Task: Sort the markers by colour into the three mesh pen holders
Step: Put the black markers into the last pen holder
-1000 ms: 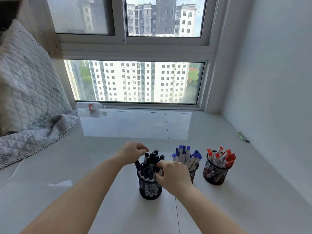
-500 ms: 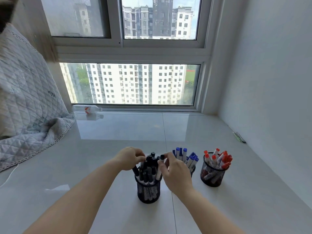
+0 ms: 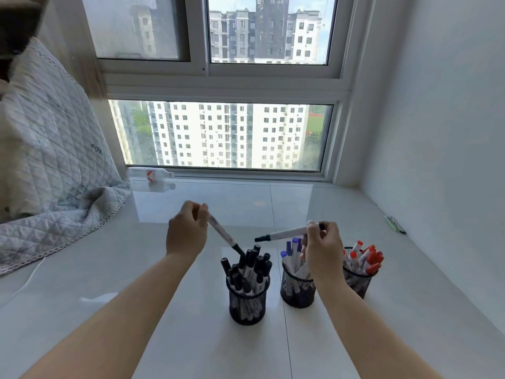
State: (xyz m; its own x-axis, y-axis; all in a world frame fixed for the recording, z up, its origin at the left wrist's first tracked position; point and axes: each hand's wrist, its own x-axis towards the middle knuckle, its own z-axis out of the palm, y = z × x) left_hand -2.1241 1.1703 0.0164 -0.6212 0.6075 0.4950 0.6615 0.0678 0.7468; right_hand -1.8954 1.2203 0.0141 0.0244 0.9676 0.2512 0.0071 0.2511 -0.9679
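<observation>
Glossy white tiles [image 3: 191, 337] run out to a big window [image 3: 221, 135] with tower blocks beyond, and the sorting happens low on that shiny floor.

Start at the grips. The left hand [image 3: 187, 233] pinches a black-capped marker [image 3: 224, 234] by its tail end, thumb and fingers curled round the barrel, cap slanting down so it just reaches the tops of the markers already in the black holder [image 3: 247, 302] below and to its right. The right hand [image 3: 322, 247] likewise clenches a second black-capped marker [image 3: 284, 234], held nearly level, cap pointing left toward the other hand; this one hovers above the blue holder [image 3: 296, 289], which sits directly under the wrist. Further right, partly hidden by that forearm, stands the red holder [image 3: 355, 280].

As I judge it, both markers belong in the black holder, which looks close to full. To do it well: tilt each barrel upright before lowering, aim for a gap among the standing caps and not on top of them, and feed one at a time so the two don't cross. The right hand should travel left, clear of the blue caps, before descending. Let go only once the marker's end is well below the rim; a light mesh cup could tip if pressed sideways.

Off to the left lie a quilted blanket [image 3: 54, 160] and a bottle [image 3: 150, 173] by the sill.
</observation>
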